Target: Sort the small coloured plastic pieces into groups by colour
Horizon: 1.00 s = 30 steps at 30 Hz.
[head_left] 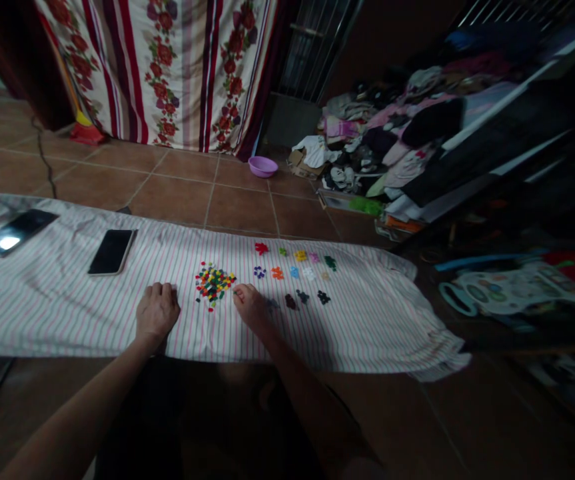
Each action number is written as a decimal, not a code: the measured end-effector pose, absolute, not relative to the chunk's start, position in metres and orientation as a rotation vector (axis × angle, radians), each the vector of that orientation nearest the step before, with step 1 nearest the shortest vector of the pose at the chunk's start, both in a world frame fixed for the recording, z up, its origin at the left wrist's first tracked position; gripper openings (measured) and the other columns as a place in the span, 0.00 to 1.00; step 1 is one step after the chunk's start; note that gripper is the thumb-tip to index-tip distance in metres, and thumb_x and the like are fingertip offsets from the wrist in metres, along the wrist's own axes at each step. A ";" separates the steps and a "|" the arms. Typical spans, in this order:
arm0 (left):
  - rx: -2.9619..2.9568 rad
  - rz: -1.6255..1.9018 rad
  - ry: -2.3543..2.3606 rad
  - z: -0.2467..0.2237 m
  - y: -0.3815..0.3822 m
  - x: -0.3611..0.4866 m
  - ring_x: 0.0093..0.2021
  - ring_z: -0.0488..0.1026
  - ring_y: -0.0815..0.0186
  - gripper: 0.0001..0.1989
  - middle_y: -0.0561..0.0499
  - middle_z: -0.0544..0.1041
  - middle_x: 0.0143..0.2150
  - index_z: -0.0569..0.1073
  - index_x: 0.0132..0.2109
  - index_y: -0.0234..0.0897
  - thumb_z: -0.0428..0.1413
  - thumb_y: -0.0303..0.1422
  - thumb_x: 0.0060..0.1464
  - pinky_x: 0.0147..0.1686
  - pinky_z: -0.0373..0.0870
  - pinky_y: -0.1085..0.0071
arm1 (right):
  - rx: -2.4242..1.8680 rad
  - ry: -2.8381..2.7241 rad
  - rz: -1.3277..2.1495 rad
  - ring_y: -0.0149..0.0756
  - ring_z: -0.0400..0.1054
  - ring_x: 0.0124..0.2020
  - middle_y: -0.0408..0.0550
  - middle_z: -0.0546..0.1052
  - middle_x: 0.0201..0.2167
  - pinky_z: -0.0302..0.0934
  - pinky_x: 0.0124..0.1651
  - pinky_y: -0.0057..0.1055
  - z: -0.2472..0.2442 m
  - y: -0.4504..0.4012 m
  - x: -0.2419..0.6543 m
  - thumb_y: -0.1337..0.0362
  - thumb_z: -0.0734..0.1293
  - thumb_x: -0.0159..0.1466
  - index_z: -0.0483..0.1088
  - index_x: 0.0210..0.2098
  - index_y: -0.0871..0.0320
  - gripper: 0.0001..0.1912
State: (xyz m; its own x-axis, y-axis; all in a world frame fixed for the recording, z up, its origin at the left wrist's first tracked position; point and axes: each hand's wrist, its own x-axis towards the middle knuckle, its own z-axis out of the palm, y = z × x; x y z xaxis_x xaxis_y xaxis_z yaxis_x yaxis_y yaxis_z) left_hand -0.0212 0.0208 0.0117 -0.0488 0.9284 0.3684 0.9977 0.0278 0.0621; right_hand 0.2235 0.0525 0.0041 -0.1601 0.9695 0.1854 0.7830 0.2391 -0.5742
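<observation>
A mixed heap of tiny colourful pieces, like beads or small bricks (214, 283), lies on the striped cloth. At the heap's right edge is my right hand (251, 305), thumb and forefinger pinched together; whatever may be between them is too small to name. My left hand (157, 312) rests on the cloth left of the heap, its fingers curled under and no object visible in it. Right of the heap sit small single-colour piles in rows, among them a red pile (261, 249), a yellow pile (300, 255), an orange pile (278, 273) and a black pile (323, 297).
A dark-screened phone (112, 252) and a flat dark device (14, 232) reflecting light lie at left on the striped cloth (377, 320). Beyond, a purple basin (262, 167) stands on the tiled floor near a flowered curtain (167, 73). Heaped clothes (382, 127) fill the back right.
</observation>
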 end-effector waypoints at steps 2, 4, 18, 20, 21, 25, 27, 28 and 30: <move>-1.991 -0.424 -2.063 0.012 0.021 -0.021 0.36 0.64 0.57 0.13 0.42 0.69 0.32 0.70 0.37 0.35 0.41 0.33 0.60 0.37 0.58 0.63 | -1.577 -1.941 0.526 0.33 0.70 0.34 0.46 0.76 0.34 0.63 0.41 0.29 0.004 0.052 0.225 0.72 0.62 0.59 0.72 0.37 0.55 0.11; -1.993 -0.421 -2.057 0.013 0.021 -0.021 0.37 0.64 0.57 0.14 0.42 0.69 0.32 0.70 0.37 0.35 0.41 0.33 0.60 0.36 0.58 0.63 | -1.555 -1.856 0.615 0.33 0.71 0.33 0.45 0.76 0.32 0.65 0.40 0.29 0.005 0.051 0.227 0.72 0.61 0.58 0.72 0.37 0.56 0.11; -1.955 -0.404 -2.045 0.008 0.020 -0.022 0.36 0.65 0.58 0.15 0.43 0.69 0.32 0.69 0.36 0.37 0.39 0.36 0.61 0.34 0.57 0.63 | -1.556 -1.418 0.718 0.36 0.75 0.35 0.46 0.79 0.32 0.70 0.40 0.33 0.015 0.063 0.313 0.61 0.62 0.56 0.74 0.38 0.55 0.13; -1.957 -0.385 -2.040 0.007 0.020 -0.022 0.36 0.65 0.57 0.16 0.43 0.69 0.32 0.69 0.37 0.36 0.39 0.36 0.61 0.34 0.57 0.63 | -1.576 -1.318 0.739 0.37 0.75 0.33 0.47 0.79 0.31 0.70 0.37 0.33 0.014 0.069 0.330 0.59 0.63 0.55 0.74 0.38 0.56 0.14; -1.954 -0.381 -2.039 0.007 0.020 -0.022 0.36 0.65 0.57 0.16 0.43 0.69 0.32 0.69 0.37 0.36 0.39 0.36 0.61 0.34 0.57 0.63 | -1.571 -1.264 0.747 0.37 0.74 0.32 0.48 0.79 0.30 0.70 0.36 0.33 0.014 0.072 0.339 0.58 0.63 0.54 0.74 0.38 0.57 0.15; -1.958 -0.378 -2.039 0.007 0.020 -0.022 0.36 0.65 0.58 0.16 0.43 0.69 0.32 0.69 0.37 0.36 0.39 0.36 0.62 0.34 0.57 0.63 | -1.526 -1.075 0.763 0.36 0.73 0.28 0.49 0.77 0.27 0.68 0.33 0.32 0.014 0.082 0.371 0.53 0.66 0.50 0.73 0.36 0.61 0.20; -1.964 -0.374 -2.041 0.007 0.020 -0.022 0.37 0.65 0.58 0.17 0.43 0.69 0.33 0.69 0.37 0.35 0.39 0.37 0.62 0.34 0.57 0.63 | -1.526 -1.016 0.750 0.35 0.72 0.27 0.48 0.77 0.26 0.67 0.32 0.31 0.015 0.086 0.386 0.52 0.67 0.48 0.72 0.35 0.61 0.21; -1.964 -0.369 -2.042 0.008 0.019 -0.022 0.37 0.65 0.58 0.17 0.43 0.69 0.33 0.69 0.37 0.35 0.39 0.37 0.62 0.34 0.57 0.63 | -1.530 -0.997 0.737 0.34 0.72 0.27 0.48 0.77 0.26 0.67 0.32 0.31 0.015 0.088 0.394 0.52 0.68 0.47 0.72 0.35 0.61 0.21; -1.958 -0.361 -2.045 0.009 0.019 -0.021 0.37 0.65 0.58 0.17 0.43 0.69 0.32 0.69 0.37 0.35 0.38 0.37 0.62 0.34 0.57 0.63 | -1.550 -0.964 0.695 0.34 0.71 0.26 0.47 0.76 0.26 0.66 0.31 0.30 0.014 0.093 0.412 0.53 0.68 0.46 0.71 0.35 0.61 0.21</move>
State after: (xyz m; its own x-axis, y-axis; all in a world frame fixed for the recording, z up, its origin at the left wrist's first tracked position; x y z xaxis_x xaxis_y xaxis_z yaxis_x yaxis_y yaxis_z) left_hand -0.0213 0.0190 0.0089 -0.0370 0.9271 0.3730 0.9988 0.0465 -0.0166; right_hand 0.4120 0.0929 0.0141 0.4914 0.8681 0.0699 0.2077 -0.0388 -0.9774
